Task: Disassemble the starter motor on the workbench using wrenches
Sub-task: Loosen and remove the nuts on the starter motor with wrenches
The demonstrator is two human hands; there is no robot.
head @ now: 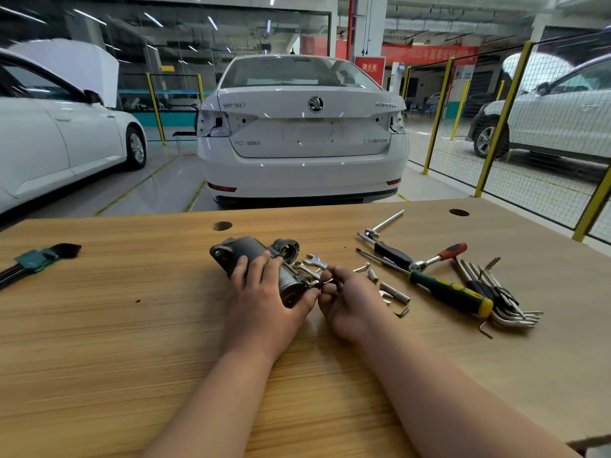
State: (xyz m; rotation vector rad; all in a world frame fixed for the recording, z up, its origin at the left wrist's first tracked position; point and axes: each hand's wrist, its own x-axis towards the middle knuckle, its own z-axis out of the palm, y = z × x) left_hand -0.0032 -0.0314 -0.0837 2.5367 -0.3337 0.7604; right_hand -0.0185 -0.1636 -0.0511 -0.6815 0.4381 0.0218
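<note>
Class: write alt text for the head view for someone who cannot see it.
A left hand grips a grey metal starter motor on a wooden workbench; the right hand pinches a small metal tool against it. Steel hex keys lie nearby.

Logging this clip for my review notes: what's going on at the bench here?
A person is working on a starter motor lying on the wooden workbench. The left hand grips the motor's body to steady it, while the right hand pinches a small wrench at its near end. A second wrench, a ratchet, a green-handled screwdriver and hex keys lie to the right, untouched.
</note>
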